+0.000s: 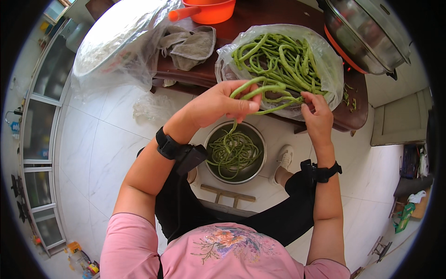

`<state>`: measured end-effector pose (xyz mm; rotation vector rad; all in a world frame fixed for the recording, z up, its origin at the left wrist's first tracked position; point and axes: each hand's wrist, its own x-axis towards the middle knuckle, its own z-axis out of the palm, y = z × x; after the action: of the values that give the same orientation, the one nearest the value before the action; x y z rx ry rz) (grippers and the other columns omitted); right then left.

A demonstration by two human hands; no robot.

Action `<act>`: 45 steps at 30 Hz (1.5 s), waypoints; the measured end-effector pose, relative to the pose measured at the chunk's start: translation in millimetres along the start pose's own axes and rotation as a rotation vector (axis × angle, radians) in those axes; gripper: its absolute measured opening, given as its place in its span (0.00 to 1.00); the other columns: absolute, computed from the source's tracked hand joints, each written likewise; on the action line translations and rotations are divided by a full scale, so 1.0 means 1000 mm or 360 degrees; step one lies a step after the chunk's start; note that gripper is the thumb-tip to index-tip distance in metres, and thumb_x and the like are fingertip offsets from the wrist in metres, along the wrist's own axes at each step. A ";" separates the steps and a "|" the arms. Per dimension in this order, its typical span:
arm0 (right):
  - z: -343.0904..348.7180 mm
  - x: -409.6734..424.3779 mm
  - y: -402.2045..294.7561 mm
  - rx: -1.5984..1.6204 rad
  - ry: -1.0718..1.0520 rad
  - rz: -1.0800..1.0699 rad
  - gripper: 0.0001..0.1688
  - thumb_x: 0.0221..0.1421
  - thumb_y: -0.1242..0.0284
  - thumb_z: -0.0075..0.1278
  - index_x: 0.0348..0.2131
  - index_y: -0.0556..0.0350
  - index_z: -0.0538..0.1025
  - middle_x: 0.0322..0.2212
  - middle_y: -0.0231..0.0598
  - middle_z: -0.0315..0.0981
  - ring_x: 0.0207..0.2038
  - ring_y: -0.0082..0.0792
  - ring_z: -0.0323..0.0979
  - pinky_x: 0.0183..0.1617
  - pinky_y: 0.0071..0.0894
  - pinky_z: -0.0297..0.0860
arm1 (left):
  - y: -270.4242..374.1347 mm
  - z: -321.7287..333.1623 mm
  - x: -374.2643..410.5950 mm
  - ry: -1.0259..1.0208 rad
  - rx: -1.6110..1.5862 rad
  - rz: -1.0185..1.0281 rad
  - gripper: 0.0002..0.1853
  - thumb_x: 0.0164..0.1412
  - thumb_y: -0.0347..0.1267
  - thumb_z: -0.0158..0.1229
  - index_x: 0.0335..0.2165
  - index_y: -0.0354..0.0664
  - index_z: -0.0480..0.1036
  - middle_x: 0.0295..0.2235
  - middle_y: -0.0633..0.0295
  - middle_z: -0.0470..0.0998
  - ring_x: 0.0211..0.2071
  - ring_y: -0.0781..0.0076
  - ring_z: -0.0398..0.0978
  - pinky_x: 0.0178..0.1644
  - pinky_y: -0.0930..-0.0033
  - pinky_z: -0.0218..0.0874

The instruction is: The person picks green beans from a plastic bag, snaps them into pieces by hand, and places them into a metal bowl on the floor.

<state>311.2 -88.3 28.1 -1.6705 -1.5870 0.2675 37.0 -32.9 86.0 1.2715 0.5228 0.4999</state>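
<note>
Several long green beans [275, 87] are looped in my left hand [228, 103], over the near edge of the table. The fingertips of my right hand [318, 113] pinch the ends of beans at the right. Behind both hands, a clear plastic bag [331, 66] lies open on the table, heaped with long green beans [282, 59]. On the floor between my feet stands a round metal basin [262, 153] with more long beans [235, 153] coiled inside. One bean hangs from my left hand down towards the basin.
A dark wooden table [285, 12] bears a grey cloth [190, 47], an orange plastic dipper [214, 10], small bean scraps [353, 104] and a large metal pot [366, 35] at the right. A plastic-covered round item [115, 38] is at the left. A crumpled plastic bag [153, 108] lies on the floor.
</note>
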 end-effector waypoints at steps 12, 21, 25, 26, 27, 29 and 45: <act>0.002 -0.006 -0.019 0.1024 -0.0178 0.0392 0.08 0.50 0.77 0.56 0.34 0.56 0.75 0.28 0.32 0.74 0.27 0.24 0.72 0.33 0.20 0.67 | -0.023 0.021 0.032 0.0499 0.0050 0.0438 0.10 0.61 0.31 0.53 0.41 0.39 0.71 0.29 0.72 0.72 0.26 0.86 0.64 0.33 0.79 0.58; -0.009 -0.007 -0.038 0.2323 -0.0613 0.0810 0.11 0.59 0.69 0.48 0.39 0.56 0.70 0.28 0.39 0.75 0.27 0.28 0.74 0.35 0.29 0.74 | -0.040 0.025 0.042 0.0275 0.0807 0.0403 0.13 0.63 0.33 0.51 0.44 0.39 0.71 0.32 0.71 0.71 0.33 0.83 0.65 0.39 0.76 0.58; -0.015 -0.006 -0.036 0.1975 -0.0581 0.0699 0.14 0.58 0.73 0.48 0.44 0.60 0.71 0.30 0.40 0.75 0.30 0.27 0.75 0.38 0.27 0.73 | -0.036 0.027 0.039 0.0252 0.0347 0.0202 0.12 0.64 0.34 0.49 0.43 0.38 0.69 0.29 0.70 0.70 0.34 0.81 0.67 0.42 0.76 0.59; -0.015 -0.006 -0.036 0.1807 -0.0559 0.0645 0.15 0.58 0.74 0.48 0.45 0.61 0.71 0.30 0.40 0.75 0.30 0.26 0.75 0.39 0.26 0.72 | -0.035 0.024 0.038 0.0234 0.0394 0.0182 0.12 0.65 0.34 0.48 0.42 0.38 0.68 0.29 0.70 0.70 0.34 0.81 0.67 0.42 0.76 0.59; -0.015 -0.007 -0.038 0.1656 -0.0489 0.0550 0.16 0.57 0.76 0.48 0.46 0.62 0.71 0.31 0.40 0.75 0.31 0.25 0.74 0.39 0.25 0.72 | -0.034 0.022 0.038 0.0215 0.0441 0.0163 0.12 0.65 0.34 0.48 0.41 0.38 0.68 0.29 0.70 0.69 0.35 0.81 0.67 0.43 0.76 0.59; -0.011 -0.010 -0.045 0.1355 -0.0350 0.0362 0.17 0.56 0.79 0.48 0.47 0.63 0.71 0.32 0.39 0.75 0.32 0.23 0.73 0.40 0.23 0.71 | -0.036 0.021 0.039 0.0222 0.0404 0.0155 0.11 0.65 0.35 0.47 0.40 0.38 0.68 0.27 0.70 0.69 0.34 0.82 0.67 0.42 0.76 0.59; -0.013 -0.014 -0.053 0.0939 -0.0627 0.0300 0.07 0.47 0.77 0.49 0.28 0.65 0.75 0.21 0.29 0.70 0.21 0.18 0.63 0.25 0.17 0.60 | -0.034 0.028 0.040 0.0268 0.0485 0.0060 0.12 0.65 0.37 0.49 0.38 0.38 0.69 0.25 0.72 0.66 0.27 0.85 0.63 0.32 0.79 0.58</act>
<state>277.6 -112.3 66.4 -1.3414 -1.4231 1.1050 87.3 -36.8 54.9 1.5397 0.7385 0.5774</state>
